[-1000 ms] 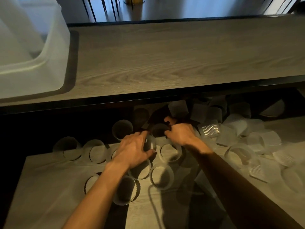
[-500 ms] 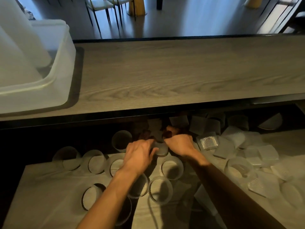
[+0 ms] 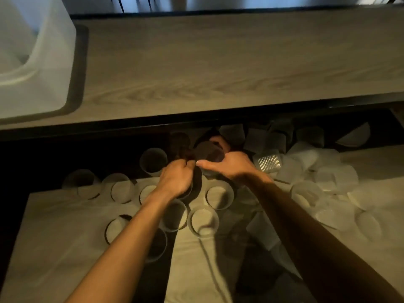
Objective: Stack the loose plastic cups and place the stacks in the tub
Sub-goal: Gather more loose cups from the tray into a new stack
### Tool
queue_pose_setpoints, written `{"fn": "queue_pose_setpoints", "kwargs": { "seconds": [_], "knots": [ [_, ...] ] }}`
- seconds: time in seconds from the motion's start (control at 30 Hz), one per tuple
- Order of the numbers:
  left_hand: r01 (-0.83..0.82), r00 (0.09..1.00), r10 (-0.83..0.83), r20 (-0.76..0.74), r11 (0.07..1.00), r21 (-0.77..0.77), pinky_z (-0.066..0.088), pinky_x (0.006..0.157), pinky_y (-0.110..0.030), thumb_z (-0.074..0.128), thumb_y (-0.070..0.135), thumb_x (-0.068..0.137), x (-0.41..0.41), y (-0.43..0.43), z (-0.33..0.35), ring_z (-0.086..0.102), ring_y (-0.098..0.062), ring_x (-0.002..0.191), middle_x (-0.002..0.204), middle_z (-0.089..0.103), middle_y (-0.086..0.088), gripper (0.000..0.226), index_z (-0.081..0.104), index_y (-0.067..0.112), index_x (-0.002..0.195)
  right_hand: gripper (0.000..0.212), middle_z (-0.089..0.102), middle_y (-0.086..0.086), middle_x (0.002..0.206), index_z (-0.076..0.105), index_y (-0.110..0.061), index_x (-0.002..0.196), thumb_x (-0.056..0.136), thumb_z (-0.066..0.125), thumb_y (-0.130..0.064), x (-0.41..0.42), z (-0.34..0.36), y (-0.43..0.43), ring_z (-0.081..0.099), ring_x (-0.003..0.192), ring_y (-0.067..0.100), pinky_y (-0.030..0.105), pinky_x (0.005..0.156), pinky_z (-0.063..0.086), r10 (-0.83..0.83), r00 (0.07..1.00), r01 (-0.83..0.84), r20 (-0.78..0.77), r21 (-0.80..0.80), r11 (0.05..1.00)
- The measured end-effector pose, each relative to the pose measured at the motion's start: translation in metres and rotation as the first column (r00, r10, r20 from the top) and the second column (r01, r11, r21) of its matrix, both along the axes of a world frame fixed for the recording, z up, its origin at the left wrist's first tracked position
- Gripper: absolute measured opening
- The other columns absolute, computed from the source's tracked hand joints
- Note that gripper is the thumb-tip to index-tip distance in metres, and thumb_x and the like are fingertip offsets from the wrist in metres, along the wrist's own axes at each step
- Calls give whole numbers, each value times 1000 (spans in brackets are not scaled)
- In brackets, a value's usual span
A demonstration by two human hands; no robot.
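Cup in hands, near counter edge

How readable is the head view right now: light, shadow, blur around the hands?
Head view: dim overall; the tub is the brightest patch, washed out. Head view: left hand and right hand sit in deep shadow below the counter edge, so the cup the right hand grips is only a dark shape. Head view: slight blur throughout; arm shadows cross the upright cups.
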State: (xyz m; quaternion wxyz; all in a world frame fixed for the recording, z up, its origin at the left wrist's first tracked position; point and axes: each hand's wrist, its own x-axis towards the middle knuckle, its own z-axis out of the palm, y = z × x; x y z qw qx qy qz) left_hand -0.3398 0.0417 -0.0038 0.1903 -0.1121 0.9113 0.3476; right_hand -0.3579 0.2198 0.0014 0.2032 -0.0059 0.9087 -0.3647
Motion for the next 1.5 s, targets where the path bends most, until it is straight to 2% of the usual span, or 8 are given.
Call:
{"fn": "queue_pose_setpoints", "kwargs": {
  "seconds": [0.1, 0.23, 0.47, 0.67, 0.8, 1.03, 1.27, 1.5],
  "knots": [
    [39, 996, -47, -76, 994, -103, 42, 98, -45, 40, 35, 106, 14, 2, -3, 59, -38, 109, 112, 67, -19, 36, 65, 8, 105, 98, 51, 10, 147, 17, -32, 159, 82, 59, -76, 0, -4, -6, 49, 133, 31, 39, 109, 39, 127, 982, -165, 139, 307, 937],
    [159, 965, -200, -168, 960, -231, 40, 98, -42, 48, 36, 102, 38, 2, -3, 59, -30, 112, 117, 65, -10, 30, 60, 16, 121, 81, 56, 11, 139, 47, -16, 143, 84, 60, -71, 2, -2, -18, 51, 128, 30, 42, 107, 35, 255, 944, -328, 211, 491, 807],
    [186, 947, -245, -207, 945, -270, 43, 105, -38, 53, 33, 99, 65, 1, -5, 57, -19, 117, 125, 60, -1, 35, 51, 23, 133, 94, 48, 11, 148, 37, -19, 150, 79, 63, -75, 20, -3, -22, 43, 136, 30, 45, 115, 27, 346, 919, -393, 186, 414, 821],
    [145, 933, -205, -297, 967, -210, 42, 108, -38, 57, 32, 98, 70, 27, 13, 53, -20, 124, 136, 52, -1, 43, 48, 21, 139, 69, 57, 9, 138, 41, -26, 150, 92, 58, -61, 24, 26, 22, 49, 131, 28, 41, 113, 33, 53, 998, -34, -40, 367, 930],
    [264, 912, -320, -257, 937, -227, 38, 110, -37, 65, 35, 91, 62, 58, 18, 51, -21, 125, 137, 49, 0, 53, 48, 22, 140, 78, 46, 9, 150, 36, -21, 153, 89, 63, -57, 23, 22, 48, 41, 139, 30, 43, 115, 33, 95, 992, -124, 88, 433, 893],
    [319, 832, -384, -402, 922, -220, 42, 98, -34, 56, 41, 94, 82, 100, 19, 56, -13, 104, 111, 59, 6, 28, 63, 23, 113, 52, 58, 11, 135, 52, -15, 140, 100, 53, -48, 15, 0, 63, 56, 122, 27, 38, 101, 45, -26, 998, 5, 56, 347, 938],
    [614, 751, -642, -154, 765, -196, 38, 103, -34, 51, 80, 81, 115, 120, 8, 48, -13, 118, 134, 47, 6, 80, 45, 27, 139, 45, 61, 12, 135, 56, -15, 139, 105, 43, -43, 7, -5, 66, 57, 123, 30, 41, 104, 46, 14, 990, -53, 140, 278, 959],
    [635, 742, -666, -71, 734, -241, 40, 105, -37, 71, 65, 79, 133, 136, -5, 51, -22, 124, 143, 44, 2, 85, 36, 26, 146, 40, 58, 8, 135, 55, -20, 140, 103, 52, -36, 18, 9, 85, 55, 125, 27, 39, 105, 45, 92, 996, -91, 4, 227, 970]
  ]
}}
